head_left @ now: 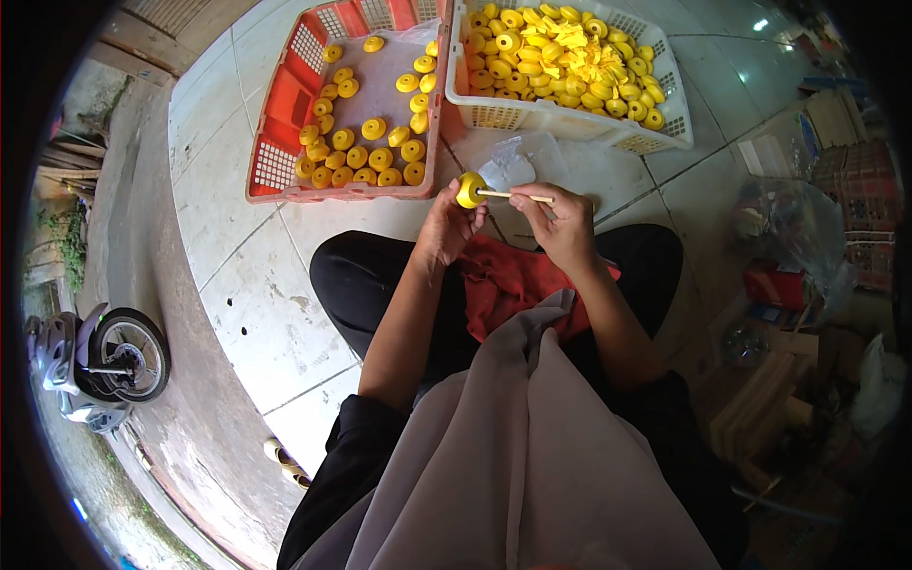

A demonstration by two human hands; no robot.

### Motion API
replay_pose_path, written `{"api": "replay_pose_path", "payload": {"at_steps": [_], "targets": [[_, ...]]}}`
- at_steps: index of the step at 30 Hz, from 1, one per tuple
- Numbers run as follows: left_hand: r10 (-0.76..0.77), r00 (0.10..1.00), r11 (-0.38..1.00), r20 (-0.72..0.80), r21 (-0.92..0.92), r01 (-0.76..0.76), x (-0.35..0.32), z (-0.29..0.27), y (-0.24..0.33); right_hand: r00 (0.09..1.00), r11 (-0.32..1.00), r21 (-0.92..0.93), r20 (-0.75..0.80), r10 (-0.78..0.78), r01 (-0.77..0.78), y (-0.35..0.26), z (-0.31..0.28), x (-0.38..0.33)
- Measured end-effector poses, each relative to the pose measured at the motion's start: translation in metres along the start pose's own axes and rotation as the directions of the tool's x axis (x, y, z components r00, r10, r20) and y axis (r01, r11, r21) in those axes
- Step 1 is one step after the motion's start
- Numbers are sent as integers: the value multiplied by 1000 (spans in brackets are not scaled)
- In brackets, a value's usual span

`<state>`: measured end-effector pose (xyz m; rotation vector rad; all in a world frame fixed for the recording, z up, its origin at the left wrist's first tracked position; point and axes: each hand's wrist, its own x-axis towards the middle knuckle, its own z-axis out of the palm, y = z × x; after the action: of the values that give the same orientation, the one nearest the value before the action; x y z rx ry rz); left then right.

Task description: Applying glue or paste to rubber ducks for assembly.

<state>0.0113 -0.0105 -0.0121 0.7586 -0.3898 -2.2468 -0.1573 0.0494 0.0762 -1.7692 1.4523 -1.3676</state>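
Observation:
My left hand (448, 226) grips a round yellow piece (468, 190) with a dark hole in its middle. Between the fingers of my right hand (559, 223) is a thin pale wooden stick (513, 197), its left end at the hole of the yellow piece. How deep the stick goes in, I cannot tell. Just beyond my hands stands a red plastic crate (269, 142), with several yellow pieces (373, 127) spaced out on its lined bottom. To its right, a white crate (532, 116) is heaped with more yellow pieces and some yellow scraps (577, 47).
A clear plastic bag (518, 161) with something white lies before the white crate. Red cloth (513, 285) rests in my lap. Sandals (287, 463) and a parked motorbike (104, 366) are at left. Wooden pieces (760, 399) and plastic wrapping (803, 223) clutter the right side.

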Motion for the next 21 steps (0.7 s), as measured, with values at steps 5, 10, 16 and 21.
{"api": "replay_pose_path", "payload": {"at_steps": [5, 10, 16, 21], "targets": [[-1, 1000, 1000, 22, 4, 1, 1, 1, 0, 989, 961, 244, -36, 141, -128, 6, 5, -4], [-2, 1000, 1000, -18, 17, 2, -1, 4, 1, 990, 987, 73, 22, 140, -141, -1, 4, -6], [1, 1000, 998, -11, -59, -2, 3, -4, 1, 954, 897, 424, -200, 226, -124, 2, -1, 2], [36, 998, 991, 51, -127, -30, 6, -7, 3, 959, 974, 134, -191, 208, -185, 70, 2, 12]]}}
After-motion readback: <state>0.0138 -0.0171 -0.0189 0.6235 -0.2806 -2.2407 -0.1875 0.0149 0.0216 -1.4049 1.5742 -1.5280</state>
